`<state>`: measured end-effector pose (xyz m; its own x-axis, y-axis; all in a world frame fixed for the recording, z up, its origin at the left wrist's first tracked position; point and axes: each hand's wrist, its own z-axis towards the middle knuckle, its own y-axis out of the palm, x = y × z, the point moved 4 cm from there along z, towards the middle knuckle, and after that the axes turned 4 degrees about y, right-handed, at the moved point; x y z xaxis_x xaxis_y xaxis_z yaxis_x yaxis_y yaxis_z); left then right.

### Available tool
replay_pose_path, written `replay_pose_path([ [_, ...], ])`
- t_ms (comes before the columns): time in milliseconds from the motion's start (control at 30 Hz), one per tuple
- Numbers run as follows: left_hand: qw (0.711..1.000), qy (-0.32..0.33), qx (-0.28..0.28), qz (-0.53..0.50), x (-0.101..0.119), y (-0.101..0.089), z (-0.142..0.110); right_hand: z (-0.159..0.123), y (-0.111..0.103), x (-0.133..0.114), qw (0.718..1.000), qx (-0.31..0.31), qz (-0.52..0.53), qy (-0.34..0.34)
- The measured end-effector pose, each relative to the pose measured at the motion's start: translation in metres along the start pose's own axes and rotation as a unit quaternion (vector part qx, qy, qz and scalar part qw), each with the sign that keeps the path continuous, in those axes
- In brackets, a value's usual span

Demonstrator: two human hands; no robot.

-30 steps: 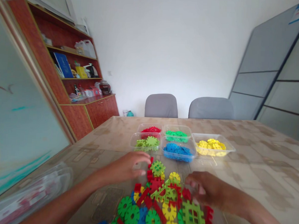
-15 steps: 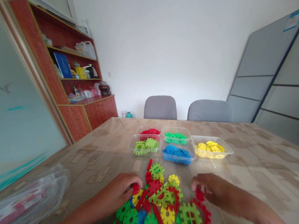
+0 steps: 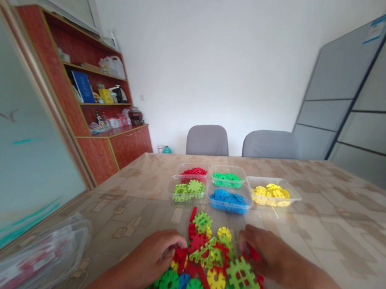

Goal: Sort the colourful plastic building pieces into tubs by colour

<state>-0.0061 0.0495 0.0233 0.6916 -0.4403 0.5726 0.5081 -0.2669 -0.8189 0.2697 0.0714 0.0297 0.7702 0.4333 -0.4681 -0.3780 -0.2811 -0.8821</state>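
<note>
A mixed pile of plastic building pieces lies on the table in front of me. My left hand [image 3: 163, 251] is at the pile's left side, thumb and fingers closed on a red piece [image 3: 178, 253]. At the right side, my right hand [image 3: 259, 248] curls over a red toothed piece [image 3: 253, 253], partly hidden by the fingers. Beside that hand lies a lime green square window piece [image 3: 243, 278]. Between the hands are a lime green triangle piece [image 3: 203, 254], a yellow notched disc [image 3: 216, 279] and a green notched disc [image 3: 169, 284].
Beyond the pile stand several transparent tubs: red pieces [image 3: 194, 172], lime green pieces [image 3: 189, 190], green pieces [image 3: 227, 179], blue pieces [image 3: 229, 200] and yellow pieces [image 3: 272, 195]. Transparent plastic packaging [image 3: 41, 253] lies at the left. Two grey chairs [image 3: 207, 140] stand behind the table [image 3: 325, 212].
My right hand has moved left and lower over the red toothed piece, and the lime green window piece has turned and shifted left. My left hand has moved slightly right with its red piece.
</note>
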Motion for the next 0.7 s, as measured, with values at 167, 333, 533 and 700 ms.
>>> replay_pose_path([
  [167, 1.0, 0.018, -0.016, -0.007, 0.006, 0.0, 0.002, 0.006, -0.004, -0.005, 0.998, 0.054, 0.0, -0.028],
  [333, 0.999, 0.041, -0.009, 0.0, 0.004, 0.003, 0.004, 0.009, -0.008, -0.02, 0.992, 0.08, -0.094, -0.013],
  [533, 0.997, 0.066, 0.025, -0.016, 0.014, 0.001, 0.007, 0.007, -0.012, -0.045, 0.99, 0.095, -0.101, -0.023],
  [700, 0.997, 0.027, 0.043, -0.058, 0.033, -0.002, 0.016, 0.01, -0.008, -0.042, 0.991, 0.121, -0.024, -0.043],
])
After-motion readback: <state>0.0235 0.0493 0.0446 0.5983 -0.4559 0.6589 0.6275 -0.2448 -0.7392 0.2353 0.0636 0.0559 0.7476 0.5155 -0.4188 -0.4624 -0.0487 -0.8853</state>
